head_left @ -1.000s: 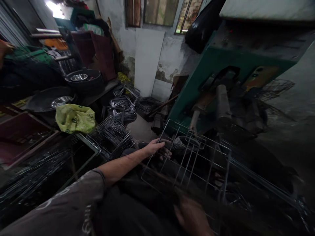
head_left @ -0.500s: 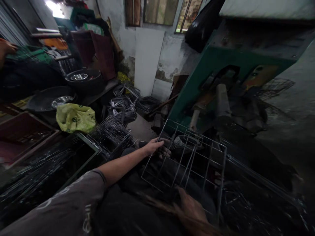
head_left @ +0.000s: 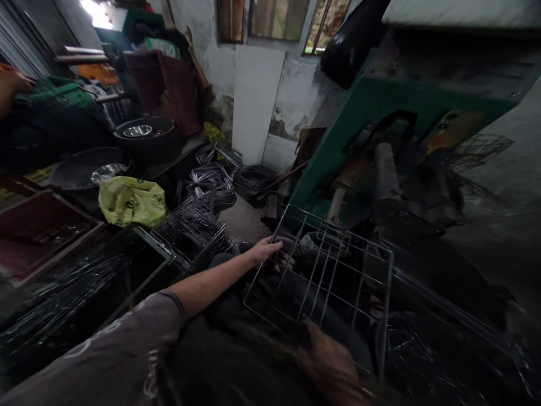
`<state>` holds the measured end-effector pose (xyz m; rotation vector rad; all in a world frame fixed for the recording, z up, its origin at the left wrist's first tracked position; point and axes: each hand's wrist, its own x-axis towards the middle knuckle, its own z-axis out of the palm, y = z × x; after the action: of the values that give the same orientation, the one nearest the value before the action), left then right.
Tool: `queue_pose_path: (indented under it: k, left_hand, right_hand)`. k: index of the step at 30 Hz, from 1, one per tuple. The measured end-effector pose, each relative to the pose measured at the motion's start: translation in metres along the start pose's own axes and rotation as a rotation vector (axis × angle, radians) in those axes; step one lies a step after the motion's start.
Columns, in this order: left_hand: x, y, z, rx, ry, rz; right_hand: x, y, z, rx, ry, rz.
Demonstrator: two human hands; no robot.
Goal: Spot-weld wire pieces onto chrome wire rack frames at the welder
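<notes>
The grey shirt (head_left: 122, 344) and yellow bag (head_left: 132, 202) bear markings too unclear to read.

Workshop, wire/metal work: heavy green industrial machine (head_left: 353, 127) with stout metal arms (head_left: 386, 172), a wire grid rack (head_left: 328, 288) just in front of it. Stacks of bent wire frames (head_left: 212, 186), a heap of loose wire parts (head_left: 194, 230) nearby, open maroon crate (head_left: 31, 223), black tub (head_left: 147, 148) with a shiny metal bowl (head_left: 138, 131) in it. Dim light, bare grubby floor (head_left: 242, 219), rough wall (head_left: 209, 62) with stained, flaking plaster and a barred window (head_left: 279, 20).
</notes>
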<state>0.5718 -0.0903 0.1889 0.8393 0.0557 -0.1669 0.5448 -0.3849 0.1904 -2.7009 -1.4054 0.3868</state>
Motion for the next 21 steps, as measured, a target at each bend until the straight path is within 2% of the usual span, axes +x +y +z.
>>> queue_pose_path:
  k: [4, 8, 14, 21]
  left_hand:
    - [0.001, 0.002, -0.001, 0.014, -0.011, -0.018]
    - [0.002, 0.004, -0.001, 0.019, -0.025, -0.034]
    - [0.010, 0.007, 0.003, 0.001, -0.037, -0.016]
    - [0.027, 0.015, 0.004, 0.008, -0.048, -0.024]
  right_hand:
    - [0.000, 0.008, 0.004, 0.010, 0.050, -0.083]
    - [-0.001, 0.009, 0.009, 0.006, 0.136, -0.076]
    - [0.003, 0.021, 0.001, 0.111, -0.048, -0.023]
    - [0.016, 0.021, -0.023, 0.033, -0.040, 0.000]
